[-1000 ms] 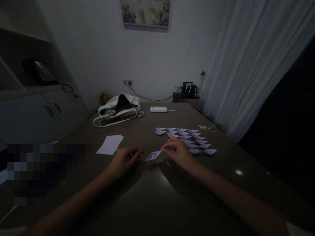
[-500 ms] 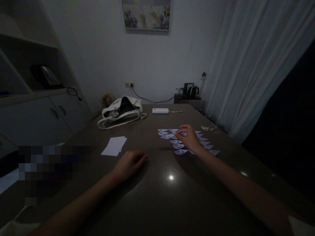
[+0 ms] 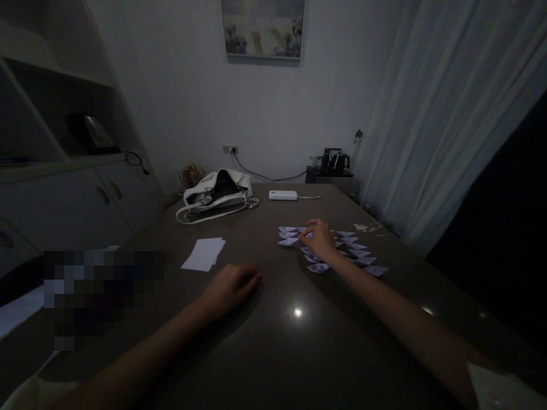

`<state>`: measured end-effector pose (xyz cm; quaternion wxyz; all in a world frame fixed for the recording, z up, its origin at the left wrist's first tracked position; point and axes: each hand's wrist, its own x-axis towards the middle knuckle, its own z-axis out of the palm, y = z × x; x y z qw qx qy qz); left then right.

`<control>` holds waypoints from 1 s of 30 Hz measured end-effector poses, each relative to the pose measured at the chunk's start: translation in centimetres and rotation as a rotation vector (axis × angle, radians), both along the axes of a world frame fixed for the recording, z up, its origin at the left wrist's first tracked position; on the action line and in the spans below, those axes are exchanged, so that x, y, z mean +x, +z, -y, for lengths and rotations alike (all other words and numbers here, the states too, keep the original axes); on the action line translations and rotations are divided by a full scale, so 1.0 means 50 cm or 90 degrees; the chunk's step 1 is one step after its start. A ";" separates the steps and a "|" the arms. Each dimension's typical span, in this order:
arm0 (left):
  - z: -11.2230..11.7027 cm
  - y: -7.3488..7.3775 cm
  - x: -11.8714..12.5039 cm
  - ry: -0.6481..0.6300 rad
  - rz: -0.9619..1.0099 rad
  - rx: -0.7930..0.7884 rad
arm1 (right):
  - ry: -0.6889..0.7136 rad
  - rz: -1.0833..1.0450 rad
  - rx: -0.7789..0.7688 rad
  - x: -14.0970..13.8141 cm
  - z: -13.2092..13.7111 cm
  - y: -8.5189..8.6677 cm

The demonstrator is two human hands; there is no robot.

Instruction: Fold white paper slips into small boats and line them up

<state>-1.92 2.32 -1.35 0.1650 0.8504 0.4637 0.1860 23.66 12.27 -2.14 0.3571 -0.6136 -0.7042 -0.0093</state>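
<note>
Several small folded paper boats (image 3: 317, 267) lie in rows on the dark table to the right of centre. Above them my right hand (image 3: 319, 240) has its thumb and fingertips pinched together on a paper boat in the upper rows, largely covered by the fingers. Its palm and wrist hide some of the other boats. My left hand (image 3: 233, 287) rests on the table, loosely curled, with nothing visible in it. Beyond it, to the left, is a small stack of white paper sheets (image 3: 204, 254).
A white handbag (image 3: 217, 196) lies open at the back left, and a white power bank (image 3: 282, 195) with a short cable is at the back middle. Small scraps (image 3: 368, 227) lie near the right edge. A black kettle (image 3: 339, 163) stands beyond the table.
My right hand has shifted slightly left and nearer over the boats, still pinching. My left hand stays on the table. The whole view has swung a little to the left.
</note>
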 end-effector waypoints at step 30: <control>0.000 0.006 0.002 -0.011 -0.024 -0.001 | 0.155 0.245 0.005 -0.032 0.036 0.034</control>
